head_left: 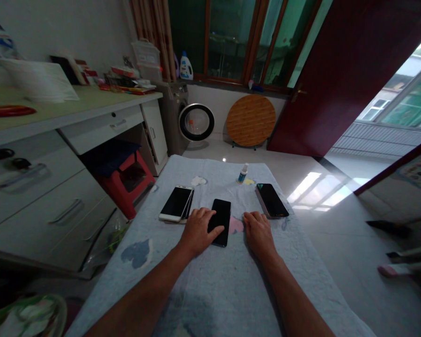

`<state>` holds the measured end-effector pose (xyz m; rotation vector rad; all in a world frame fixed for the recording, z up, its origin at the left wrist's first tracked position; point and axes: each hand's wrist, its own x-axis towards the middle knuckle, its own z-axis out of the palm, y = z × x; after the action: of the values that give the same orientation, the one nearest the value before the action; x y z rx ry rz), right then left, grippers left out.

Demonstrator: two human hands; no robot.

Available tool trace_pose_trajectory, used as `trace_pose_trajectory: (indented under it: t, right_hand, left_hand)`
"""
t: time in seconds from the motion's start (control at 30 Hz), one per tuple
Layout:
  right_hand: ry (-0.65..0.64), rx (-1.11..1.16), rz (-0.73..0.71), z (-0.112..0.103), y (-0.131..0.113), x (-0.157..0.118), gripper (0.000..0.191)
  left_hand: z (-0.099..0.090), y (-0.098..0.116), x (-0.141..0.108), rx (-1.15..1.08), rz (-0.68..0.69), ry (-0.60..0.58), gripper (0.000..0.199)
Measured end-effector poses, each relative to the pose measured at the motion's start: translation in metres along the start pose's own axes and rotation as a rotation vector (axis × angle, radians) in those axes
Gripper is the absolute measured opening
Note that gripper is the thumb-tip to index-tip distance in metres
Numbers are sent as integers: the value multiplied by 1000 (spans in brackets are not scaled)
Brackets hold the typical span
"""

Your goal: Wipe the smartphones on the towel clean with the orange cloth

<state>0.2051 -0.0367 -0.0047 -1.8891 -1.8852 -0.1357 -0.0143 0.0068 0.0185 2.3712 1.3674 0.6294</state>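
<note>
A black phone [222,215] lies face up at the middle of the cloth-covered table [231,290]. My left hand [199,230] rests over its left edge, thumb and fingers apart on the screen. To its right, my right hand [258,232] lies on the cloth with its fingers curled together; what they hold, if anything, is hidden. A white-framed phone [176,203] lies on top of another phone at the left. Beyond my right hand is a dark phone [272,200], possibly stacked on another. A small spray bottle [243,173] stands near the far edge.
At the left is a desk [101,106] with drawers, and a red stool [128,182] beneath it. Past the table are an open-doored washing machine [173,112] and a round wooden board [251,120]. A dark red door [323,70] stands at the right.
</note>
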Motion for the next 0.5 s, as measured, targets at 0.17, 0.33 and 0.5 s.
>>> trace_pose_trajectory:
  t: [0.17,0.33,0.5]
  right_hand:
    - [14,-16,10,-8,-6,0,22]
    - [8,-18,2,-12,-10,-2,23]
    - [-19,51,-10,-9,-8,-3,25]
  left_hand:
    - [2,-3,-2,0,8,-135,88]
    - [-3,-2,-3,-3,47,-233,99]
    - [-3,1,-4,-19,47,-244,95]
